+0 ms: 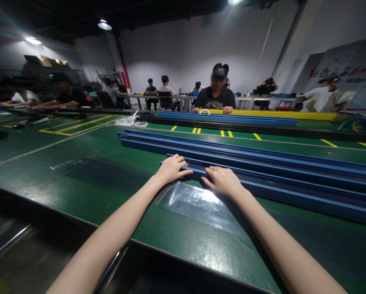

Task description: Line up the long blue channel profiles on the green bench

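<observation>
A long blue channel-shaped profile [277, 185] lies on the green table, running off to the right. My left hand [172, 168] rests on its left end, fingers spread over the near wall with the thumb in front. To the right, my right hand [224, 179] touches the same profile, its fingers apart and bent over the near edge. Neither hand is closed round it. Just in front of the hands, a shiny clear plastic sheet [198, 204] lies flat on the table. Behind the profile, further long blue profiles [231, 153] lie roughly parallel to it.
The green table [94, 143] bears yellow tape marks. Further back lie a black bar [247, 130], a yellow bar [262, 115] and white items [126, 121]. A person [216, 96] sits across the table, hands at the yellow bar. Other people are at tables behind and left.
</observation>
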Motion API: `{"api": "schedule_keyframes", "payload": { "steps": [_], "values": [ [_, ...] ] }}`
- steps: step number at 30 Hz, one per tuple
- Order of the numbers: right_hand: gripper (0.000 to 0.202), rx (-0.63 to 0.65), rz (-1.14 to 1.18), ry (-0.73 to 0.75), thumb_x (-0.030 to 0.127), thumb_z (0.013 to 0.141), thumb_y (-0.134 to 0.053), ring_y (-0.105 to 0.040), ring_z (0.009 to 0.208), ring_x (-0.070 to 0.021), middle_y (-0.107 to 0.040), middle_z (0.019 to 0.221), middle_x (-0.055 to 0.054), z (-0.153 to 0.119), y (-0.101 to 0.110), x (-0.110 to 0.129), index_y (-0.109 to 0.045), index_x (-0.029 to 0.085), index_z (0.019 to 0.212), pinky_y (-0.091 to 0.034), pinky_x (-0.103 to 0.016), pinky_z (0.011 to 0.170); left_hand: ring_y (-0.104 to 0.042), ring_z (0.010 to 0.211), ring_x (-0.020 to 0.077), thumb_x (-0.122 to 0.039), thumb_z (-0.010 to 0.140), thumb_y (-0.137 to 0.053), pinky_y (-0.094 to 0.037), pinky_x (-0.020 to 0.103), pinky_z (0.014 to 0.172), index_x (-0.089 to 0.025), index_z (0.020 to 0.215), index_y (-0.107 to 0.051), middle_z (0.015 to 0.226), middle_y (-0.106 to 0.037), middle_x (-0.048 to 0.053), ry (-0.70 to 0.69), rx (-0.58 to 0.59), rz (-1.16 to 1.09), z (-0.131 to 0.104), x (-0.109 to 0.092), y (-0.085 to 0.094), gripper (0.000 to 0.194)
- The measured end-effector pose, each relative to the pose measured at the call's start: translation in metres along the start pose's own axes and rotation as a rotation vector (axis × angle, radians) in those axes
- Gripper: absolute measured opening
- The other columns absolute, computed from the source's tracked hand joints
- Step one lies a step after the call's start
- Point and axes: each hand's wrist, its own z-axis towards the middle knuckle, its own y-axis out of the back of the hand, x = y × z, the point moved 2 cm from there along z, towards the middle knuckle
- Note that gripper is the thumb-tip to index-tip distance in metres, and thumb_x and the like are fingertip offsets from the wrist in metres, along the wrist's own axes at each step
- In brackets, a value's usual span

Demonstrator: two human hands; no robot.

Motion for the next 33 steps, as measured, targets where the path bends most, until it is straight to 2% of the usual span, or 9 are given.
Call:
{"api": "schedule_keyframes", "payload": {
  "steps": [10,33],
  "values": [
    [0.038,0.041,0.005,-0.025,0.042,0.086,-0.026,-0.056,0.085,-0.0178,-0.061,0.092,-0.009,0.0000,0.0022,0.0007,-0.053,0.018,0.096,-0.035,-0.025,0.063,-0.056,0.079,0.0166,-0.057,0.081,-0.032,-0.039,0.025,0.067,-0.019,0.083,-0.060,0.085,-0.062,0.003,0.062,0.048,0.040,0.0007,-0.0008,-0.0011,0.047],
    [0.039,0.047,0.003,-0.030,0.043,0.086,-0.025,-0.056,0.085,-0.0176,-0.061,0.092,-0.009,-0.0001,0.0028,0.0012,-0.053,0.018,0.096,-0.035,-0.025,0.065,-0.057,0.078,0.0165,-0.058,0.082,-0.031,-0.039,0.024,0.066,-0.018,0.081,-0.059,0.084,-0.061,0.004,0.060,0.054,0.035,0.0008,-0.0002,-0.0007,0.048]
  ]
}}
